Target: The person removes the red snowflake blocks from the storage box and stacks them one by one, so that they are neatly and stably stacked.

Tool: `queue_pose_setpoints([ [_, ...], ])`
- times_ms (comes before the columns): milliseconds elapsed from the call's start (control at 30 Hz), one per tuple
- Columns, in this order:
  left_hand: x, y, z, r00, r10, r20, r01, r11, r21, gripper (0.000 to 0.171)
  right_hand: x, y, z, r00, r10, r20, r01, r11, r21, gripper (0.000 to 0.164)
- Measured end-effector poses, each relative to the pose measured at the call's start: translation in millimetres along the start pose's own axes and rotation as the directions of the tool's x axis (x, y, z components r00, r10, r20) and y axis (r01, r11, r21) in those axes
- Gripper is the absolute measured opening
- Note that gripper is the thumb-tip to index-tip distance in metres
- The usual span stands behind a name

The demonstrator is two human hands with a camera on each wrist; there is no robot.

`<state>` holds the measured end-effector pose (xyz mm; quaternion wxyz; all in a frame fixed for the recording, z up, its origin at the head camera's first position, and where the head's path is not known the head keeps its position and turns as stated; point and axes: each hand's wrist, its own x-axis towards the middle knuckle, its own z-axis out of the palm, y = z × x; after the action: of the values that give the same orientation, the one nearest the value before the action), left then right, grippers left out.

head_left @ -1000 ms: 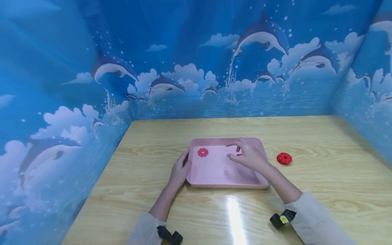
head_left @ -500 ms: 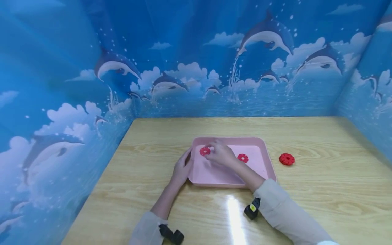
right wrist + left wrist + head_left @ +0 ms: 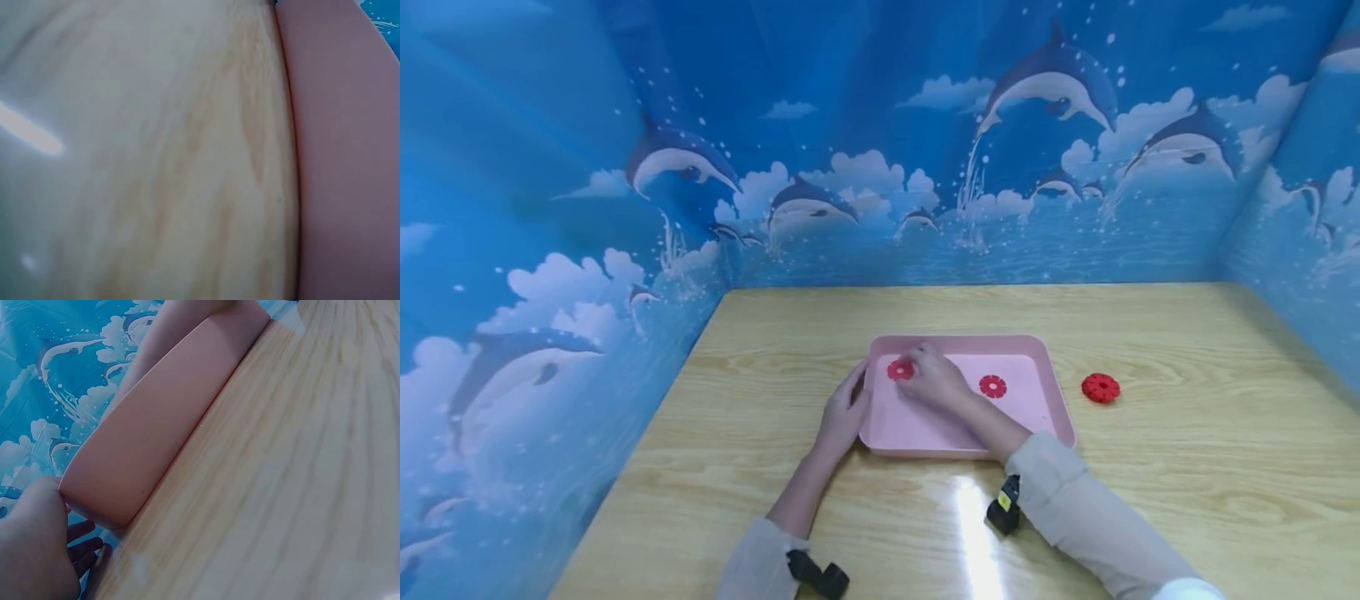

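A pink tray (image 3: pixel 966 455) lies on the table with two red notched building discs in it. Against its left side rests my left hand (image 3: pixel 841 417), fingers extended along the wall. The left wrist view shows this hand (image 3: pixel 37 544) at the corner of the tray (image 3: pixel 144 437). Over the tray's back left, my right hand (image 3: pixel 936 382) pinches the right edge of the left disc (image 3: pixel 898 369) between curled fingers, partly covering it. The other disc (image 3: pixel 992 386) lies flat, right of that hand. In the right wrist view only the tray's side (image 3: pixel 350 156) shows, no hand.
Right of the tray, a small stack of red notched discs (image 3: pixel 1101 387) sits on the wooden table (image 3: pixel 1210 433). A blue dolphin-print curtain (image 3: pixel 880 217) stands behind the table and along both sides.
My right hand has moved left from the right-hand disc to the left-hand one, uncovering the former. The left hand stays at the tray's side.
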<state>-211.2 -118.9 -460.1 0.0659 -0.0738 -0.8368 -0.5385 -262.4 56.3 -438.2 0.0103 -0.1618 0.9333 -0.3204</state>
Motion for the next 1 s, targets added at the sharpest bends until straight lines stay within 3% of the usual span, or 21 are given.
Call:
queue_pose_setpoints([
  [233, 1.0, -0.9, -0.5, 1.0, -0.016, 0.001, 0.016, 1.0, 0.02, 0.044, 0.9, 3.6, 6.5, 0.996, -0.073, -0.049, 0.07, 0.995, -0.07, 0.035],
  [1000, -1.0, -0.9, 0.1, 1.0, -0.006, -0.003, 0.006, 1.0, 0.014, 0.045, -3.4, 4.1, 7.6, 0.993, -0.09, -0.078, 0.081, 0.991, -0.11, 0.032],
])
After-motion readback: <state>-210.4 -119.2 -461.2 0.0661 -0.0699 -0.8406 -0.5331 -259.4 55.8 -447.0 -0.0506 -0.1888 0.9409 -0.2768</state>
